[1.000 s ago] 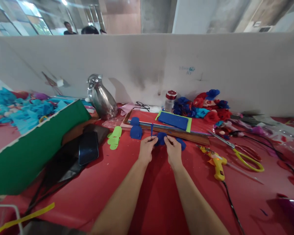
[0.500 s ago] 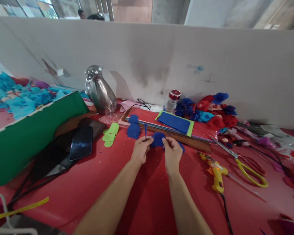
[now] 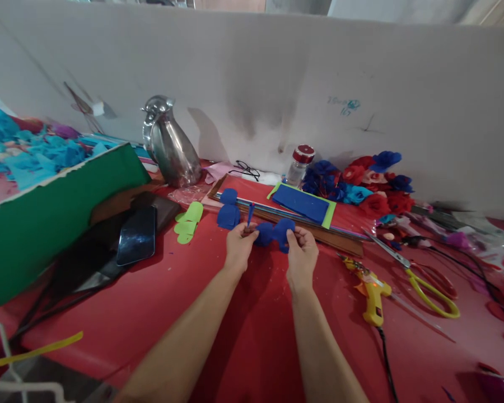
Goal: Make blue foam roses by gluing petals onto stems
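A scalloped strip of blue paper [image 3: 264, 234] stretches between my two hands above the red table. My left hand [image 3: 239, 246] pinches its left end, where a thin rolled blue piece [image 3: 251, 214] stands upright from the fingers. My right hand [image 3: 301, 254] is closed on the strip's right part, thumb against a rounded blue lobe [image 3: 284, 226]. Just left of my left hand lie cut blue pieces [image 3: 228, 216], with light green rounded pieces [image 3: 189, 223] farther left. Behind the hands, a folded blue sheet [image 3: 301, 202] rests on a paper stack.
A yellow glue gun [image 3: 374, 299] and yellow-handled scissors [image 3: 428, 291] lie right. A steel jug [image 3: 174, 145], glass jar [image 3: 298, 168] and paper flowers [image 3: 372, 184] stand near the wall. A phone [image 3: 138, 236] and green box [image 3: 63, 224] are left.
The blue strip is spread wider, showing separate rounded lobes between my hands. My right hand has shifted slightly right. The camera view has tilted down a little.
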Available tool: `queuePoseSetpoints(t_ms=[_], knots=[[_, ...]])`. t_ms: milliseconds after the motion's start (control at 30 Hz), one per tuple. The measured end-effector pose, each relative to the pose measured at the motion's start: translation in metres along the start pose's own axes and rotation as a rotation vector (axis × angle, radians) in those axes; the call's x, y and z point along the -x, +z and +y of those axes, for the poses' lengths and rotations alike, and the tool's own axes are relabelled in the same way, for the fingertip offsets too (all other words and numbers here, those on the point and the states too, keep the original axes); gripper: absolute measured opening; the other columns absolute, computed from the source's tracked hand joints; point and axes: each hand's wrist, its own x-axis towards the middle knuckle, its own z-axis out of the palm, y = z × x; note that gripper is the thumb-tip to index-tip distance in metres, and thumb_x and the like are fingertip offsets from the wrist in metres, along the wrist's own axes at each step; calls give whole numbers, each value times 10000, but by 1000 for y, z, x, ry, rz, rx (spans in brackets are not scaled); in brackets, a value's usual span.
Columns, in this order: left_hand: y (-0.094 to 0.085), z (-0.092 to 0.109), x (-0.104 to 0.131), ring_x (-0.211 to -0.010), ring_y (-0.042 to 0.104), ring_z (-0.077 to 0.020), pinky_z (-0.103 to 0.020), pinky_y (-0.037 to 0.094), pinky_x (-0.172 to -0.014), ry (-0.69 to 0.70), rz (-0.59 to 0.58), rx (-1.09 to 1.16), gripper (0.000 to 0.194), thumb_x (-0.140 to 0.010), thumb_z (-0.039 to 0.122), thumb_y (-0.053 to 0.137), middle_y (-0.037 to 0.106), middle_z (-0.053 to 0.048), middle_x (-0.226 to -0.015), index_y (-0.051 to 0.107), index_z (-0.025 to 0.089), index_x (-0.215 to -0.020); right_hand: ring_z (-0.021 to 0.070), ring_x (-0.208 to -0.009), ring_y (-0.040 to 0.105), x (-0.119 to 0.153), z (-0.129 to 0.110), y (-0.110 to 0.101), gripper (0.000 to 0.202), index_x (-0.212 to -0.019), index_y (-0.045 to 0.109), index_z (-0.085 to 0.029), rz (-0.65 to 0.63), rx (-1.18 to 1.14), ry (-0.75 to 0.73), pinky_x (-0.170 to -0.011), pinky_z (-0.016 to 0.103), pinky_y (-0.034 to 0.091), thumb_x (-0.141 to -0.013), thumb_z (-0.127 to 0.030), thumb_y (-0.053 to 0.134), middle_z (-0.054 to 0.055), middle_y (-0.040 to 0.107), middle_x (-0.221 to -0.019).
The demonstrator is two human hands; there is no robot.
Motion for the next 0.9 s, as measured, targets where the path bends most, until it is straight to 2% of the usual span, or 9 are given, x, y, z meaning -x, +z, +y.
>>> queuePoseSetpoints(t_ms=[100, 167, 233, 333, 400, 533, 633, 767, 900], knots=[[-1, -2, -2, -625, 561, -106, -232, 445, -640, 90, 112, -85, 277, -584, 101, 711, 696, -22, -792, 715, 191, -846, 146, -650, 589, -3, 4, -1, 345, -901, 566, -178, -42, 0, 3, -600, 262, 469, -662, -414, 647, 19, 643, -738], [-1, 0, -1, -610, 550, -109, -231, 436, -619, 124, 108, -129, 241, -618, 166, 719, 698, -20, -778, 724, 193, -857, 144, -658, 594, -4, 6, -2, 348, -927, 560, -180, -79, 10, -8, -627, 265, 474, -669, -397, 645, 13, 644, -739], [2, 4, 4, -616, 556, -123, -235, 436, -612, 112, -1, -124, 179, -646, 255, 719, 686, -14, -701, 735, 182, -809, 146, -678, 601, -3, 6, -2, 345, -950, 555, -184, -108, 37, -24, -661, 272, 477, -675, -374, 639, 5, 645, -741], [7, 11, 14, -575, 535, -118, -232, 427, -578, 5, -215, -48, 209, -642, 344, 720, 658, -2, -623, 740, 167, -751, 147, -697, 603, 1, 3, -1, 317, -967, 545, -192, -145, 92, -63, -705, 285, 475, -691, -333, 609, -4, 638, -742], [9, 15, 18, -538, 506, -102, -220, 404, -547, -54, -271, -5, 215, -603, 343, 743, 648, 2, -601, 737, 161, -716, 147, -721, 604, 5, -1, 1, 290, -972, 541, -194, -159, 120, -89, -733, 294, 474, -713, -317, 581, 3, 633, -770], [11, 19, 21, -521, 491, -90, -212, 370, -520, -131, -265, 56, 219, -502, 295, 793, 655, -6, -602, 724, 156, -657, 167, -820, 614, 10, -6, 3, 316, -1007, 522, -192, -204, 107, -90, -780, 313, 480, -738, -346, 585, 42, 635, -875], [11, 21, 21, -495, 460, -77, -206, 333, -492, -159, -241, 64, 248, -457, 307, 812, 623, 2, -558, 696, 145, -605, 160, -757, 605, 9, -5, 4, 357, -1016, 523, -187, -225, 104, -90, -740, 307, 488, -718, -356, 621, 22, 612, -816], [10, 22, 20, -435, 347, -36, -191, 221, -442, -150, -159, 48, 319, -454, 372, 819, 518, 47, -472, 654, 131, -584, 147, -690, 584, 5, -1, 3, 329, -985, 543, -179, -214, 123, -91, -701, 297, 484, -706, -334, 622, -7, 570, -746], [8, 22, 18, -406, 244, -22, -205, 152, -430, -166, -182, 68, 391, -473, 461, 801, 402, 77, -415, 647, 125, -600, 145, -665, 580, 4, 0, 2, 312, -999, 545, -183, -224, 155, -103, -688, 295, 481, -719, -310, 600, -10, 579, -727]])
